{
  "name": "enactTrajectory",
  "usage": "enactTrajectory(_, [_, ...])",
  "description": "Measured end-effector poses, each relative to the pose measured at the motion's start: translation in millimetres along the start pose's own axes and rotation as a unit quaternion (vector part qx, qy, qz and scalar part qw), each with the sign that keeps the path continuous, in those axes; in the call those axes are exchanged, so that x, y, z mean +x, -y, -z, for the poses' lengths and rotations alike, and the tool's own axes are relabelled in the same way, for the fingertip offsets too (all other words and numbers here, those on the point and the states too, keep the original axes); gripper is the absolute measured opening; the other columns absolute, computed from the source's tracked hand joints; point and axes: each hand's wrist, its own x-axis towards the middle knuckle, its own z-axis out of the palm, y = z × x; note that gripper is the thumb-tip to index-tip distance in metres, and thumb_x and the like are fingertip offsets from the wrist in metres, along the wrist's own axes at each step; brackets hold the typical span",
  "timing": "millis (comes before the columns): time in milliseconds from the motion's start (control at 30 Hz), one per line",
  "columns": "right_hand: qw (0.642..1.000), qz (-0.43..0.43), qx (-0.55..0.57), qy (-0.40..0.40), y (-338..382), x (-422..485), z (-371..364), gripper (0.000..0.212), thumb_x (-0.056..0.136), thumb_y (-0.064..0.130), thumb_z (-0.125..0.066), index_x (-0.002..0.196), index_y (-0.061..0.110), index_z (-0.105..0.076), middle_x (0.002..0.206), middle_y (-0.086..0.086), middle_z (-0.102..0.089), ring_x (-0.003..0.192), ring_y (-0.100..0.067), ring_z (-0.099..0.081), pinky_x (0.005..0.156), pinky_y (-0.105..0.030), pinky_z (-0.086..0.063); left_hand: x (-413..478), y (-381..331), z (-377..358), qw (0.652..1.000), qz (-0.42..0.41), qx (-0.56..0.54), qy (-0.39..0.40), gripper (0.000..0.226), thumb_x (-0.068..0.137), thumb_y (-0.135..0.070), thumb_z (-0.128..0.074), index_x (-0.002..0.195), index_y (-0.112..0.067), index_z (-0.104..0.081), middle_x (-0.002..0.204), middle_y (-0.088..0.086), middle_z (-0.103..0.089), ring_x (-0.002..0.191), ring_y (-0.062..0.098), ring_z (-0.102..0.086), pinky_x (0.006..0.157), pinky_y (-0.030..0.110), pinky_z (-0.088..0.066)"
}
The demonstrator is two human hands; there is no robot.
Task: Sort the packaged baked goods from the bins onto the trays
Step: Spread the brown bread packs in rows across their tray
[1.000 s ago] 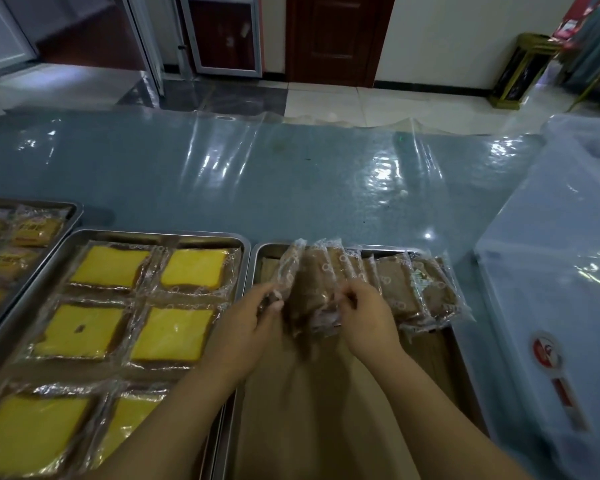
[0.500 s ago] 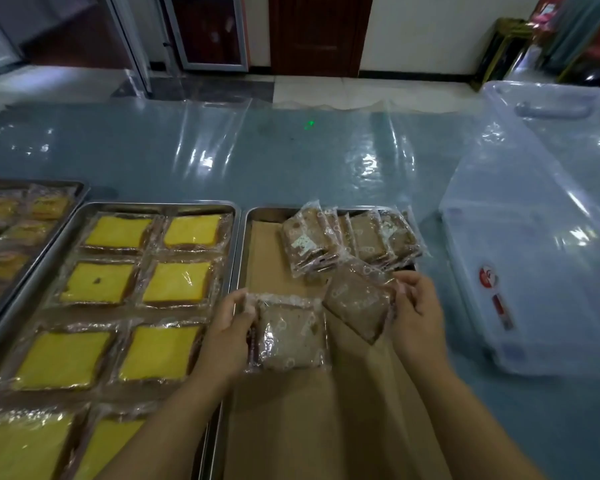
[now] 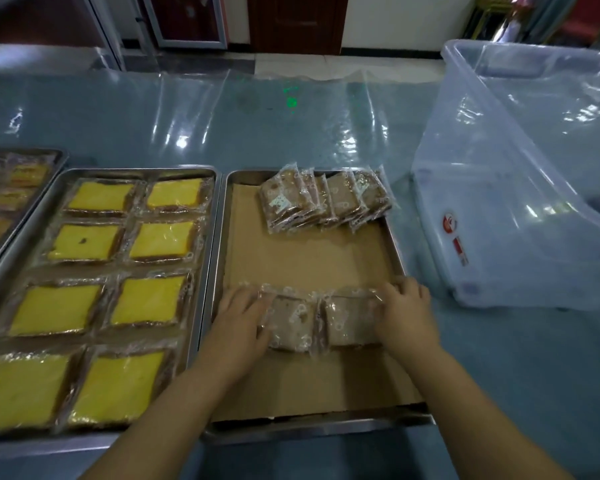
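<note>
Two brown cake packets lie flat side by side on the paper-lined steel tray (image 3: 394, 247). My left hand (image 3: 238, 320) holds the left packet (image 3: 291, 327) by its left edge. My right hand (image 3: 407, 313) holds the right packet (image 3: 352, 322) by its right edge, fingers curled over it. At the tray's far end, several more brown packets (image 3: 326, 199) lean against each other in a row.
A second steel tray (image 3: 135, 170) filled with yellow cake packets sits just to the left, and a third tray (image 3: 54, 156) shows at the far left edge. A large clear plastic bin (image 3: 520, 202) stands to the right on the plastic-covered blue table.
Both hands each took a brown packet from the row at the tray's far end, drew them toward me and laid them flat side by side on the paper.
</note>
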Motion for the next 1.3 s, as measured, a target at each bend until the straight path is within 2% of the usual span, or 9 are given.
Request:
enactTrajectory(67, [0.996,0.086,-0.015,0.006,2.3,-8.8,-5.4,0.035,0.088,0.020,-0.055,0.123,0.023,-0.058,0.138,-0.008,-0.041,0.128,-0.028,-0.029,0.101,-0.035,-0.032,-3.9,-1.5,-5.5,0.999,-0.016,0.010,0.048,0.052,0.093,-0.031,-0.052,0.142,-0.025,-0.037,0.150,-0.005,-0.029,0.139,0.016,-0.013,0.111,0.028,-0.013])
enactTrajectory(133, [0.990,0.126,0.016,0.065,3.3,-16.0,-9.2,0.033,0.091,0.024,-0.053,0.124,0.025,-0.055,0.140,-0.004,-0.038,0.130,-0.024,-0.029,0.104,-0.038,-0.036,-8.5,-0.6,-7.8,0.998,-0.009,0.004,0.063,0.049,0.093,-0.035,-0.051,0.140,-0.028,-0.040,0.151,-0.007,-0.027,0.140,0.015,-0.015,0.112,0.028,-0.013])
enactTrajectory(200, [0.986,0.125,0.037,0.103,0.8,-21.1,-9.8,0.032,0.093,0.028,-0.052,0.124,0.027,-0.054,0.141,0.000,-0.038,0.129,-0.021,-0.031,0.104,-0.040,-0.037,-13.1,0.3,-7.5,0.999,-0.003,-0.002,0.054,0.049,0.091,-0.037,-0.054,0.138,-0.029,-0.043,0.149,-0.007,-0.031,0.137,0.015,-0.021,0.111,0.028,-0.017])
enactTrajectory(400, [0.982,0.142,0.040,0.115,-14.7,-38.8,-6.0,0.045,0.088,0.034,-0.060,0.132,0.030,-0.050,0.135,0.007,-0.043,0.125,-0.017,-0.034,0.106,-0.036,-0.034,-44.4,-4.7,-9.9,0.999,-0.004,0.009,0.034,0.044,0.084,-0.043,-0.062,0.126,-0.032,-0.055,0.138,-0.008,-0.043,0.126,0.018,-0.032,0.103,0.032,-0.027])
enactTrajectory(633, [0.981,0.166,0.028,0.091,-29.1,-76.4,-10.5,0.047,0.085,0.040,-0.064,0.129,0.029,-0.055,0.130,0.005,-0.048,0.120,-0.019,-0.038,0.102,-0.034,-0.035,-78.2,-6.5,-15.8,0.999,-0.002,-0.019,0.027,0.034,0.077,-0.040,-0.071,0.109,-0.032,-0.067,0.124,-0.009,-0.052,0.111,0.020,-0.037,0.094,0.037,-0.037])
enactTrajectory(867, [0.983,0.154,0.083,0.063,-15.9,-47.5,3.8,0.038,0.085,0.036,-0.062,0.122,0.026,-0.059,0.121,0.007,-0.053,0.113,-0.014,-0.041,0.094,-0.027,-0.037,-44.0,-5.5,-0.8,0.999,-0.034,-0.020,-0.009,0.017,0.079,-0.037,-0.069,0.090,-0.025,-0.071,0.101,-0.014,-0.055,0.097,0.013,-0.045,0.080,0.029,-0.043])
enactTrajectory(1067, [0.977,0.147,0.147,0.037,21.7,25.8,18.6,0.026,0.088,0.034,-0.060,0.112,0.024,-0.063,0.111,0.008,-0.058,0.099,-0.012,-0.054,0.079,-0.026,-0.044,29.6,0.4,12.0,0.999,-0.017,-0.044,-0.001,0.017,0.083,-0.033,-0.066,0.094,-0.021,-0.068,0.094,-0.011,-0.056,0.093,0.014,-0.052,0.080,0.027,-0.042])
enactTrajectory(1167, [0.979,0.124,0.158,0.022,44.2,70.9,20.2,0.029,0.088,0.037,-0.059,0.116,0.025,-0.060,0.109,0.008,-0.058,0.092,-0.010,-0.055,0.074,-0.025,-0.044,73.7,4.1,19.5,0.999,-0.005,-0.047,-0.005,0.021,0.086,-0.035,-0.063,0.103,-0.024,-0.065,0.103,-0.010,-0.057,0.096,0.010,-0.053,0.078,0.022,-0.040])
enactTrajectory(1300, [0.976,0.096,0.193,0.009,67.5,124.5,18.4,0.033,0.087,0.034,-0.062,0.118,0.023,-0.057,0.107,0.008,-0.058,0.093,-0.011,-0.058,0.077,-0.027,-0.048,131.8,4.8,26.7,0.999,0.003,-0.035,-0.022,0.034,0.086,-0.033,-0.063,0.118,-0.022,-0.057,0.118,-0.003,-0.054,0.109,0.015,-0.049,0.084,0.023,-0.037])
